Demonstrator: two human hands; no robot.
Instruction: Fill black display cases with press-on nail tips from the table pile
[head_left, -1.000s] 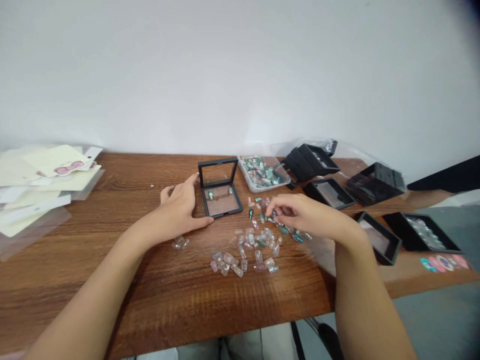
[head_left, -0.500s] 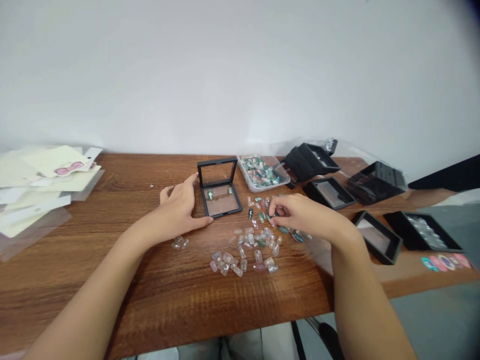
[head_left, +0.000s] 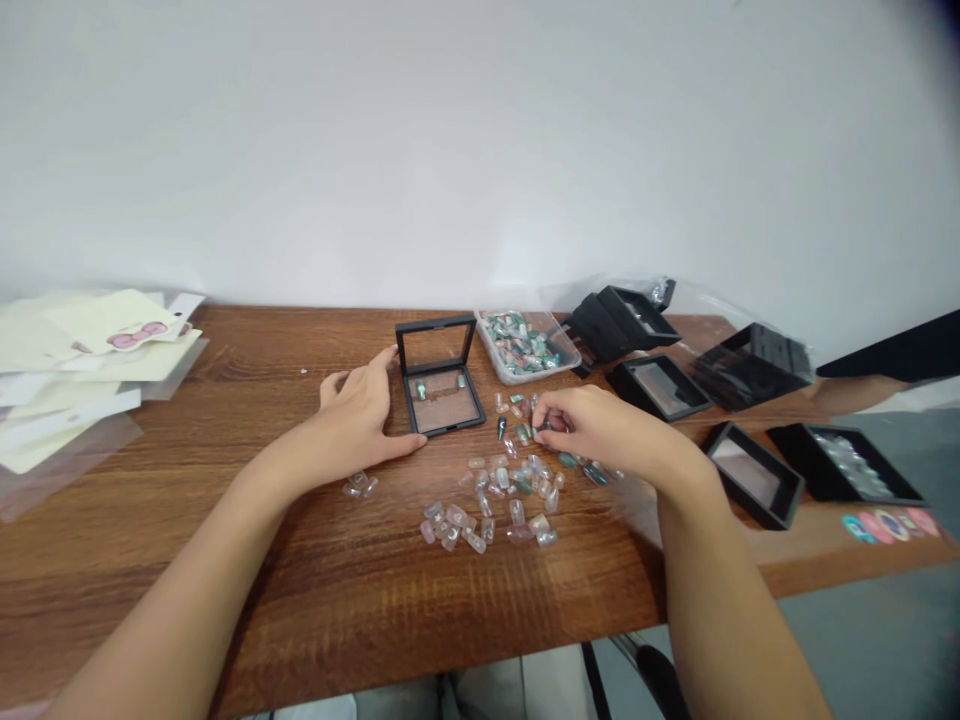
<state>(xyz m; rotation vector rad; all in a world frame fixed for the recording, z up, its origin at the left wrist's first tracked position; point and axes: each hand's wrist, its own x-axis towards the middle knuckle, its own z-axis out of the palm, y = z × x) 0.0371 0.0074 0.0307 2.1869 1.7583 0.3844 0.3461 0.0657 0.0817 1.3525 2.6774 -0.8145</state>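
A small black case (head_left: 448, 430) stands with its windowed lid raised and two greenish press-on nails (head_left: 421, 390) inside. Along its left side my left hand (head_left: 358, 410) is spread, thumb at the front corner and a fingertip at the back corner, holding the case. My right hand (head_left: 585, 425) is over loose press-on nails (head_left: 523, 434) to the right of the case. Its thumb and fingers are pinched on what looks like a dark green press-on nail, mostly hidden by the fingers. Clear and pinkish press-on nails (head_left: 454, 525) lie nearer the table's front edge.
Behind stands a clear plastic tub (head_left: 525, 375) full of bagged nails. Several black boxes (head_left: 754, 475) and round stickers (head_left: 892, 525) are on the right. Papers and plastic sleeves (head_left: 82, 370) are stacked at left. Another person's arm (head_left: 855, 393) reaches in at far right.
My right hand has shifted very slightly to the left among the loose nails, still pinched. My left hand and the case look the same.
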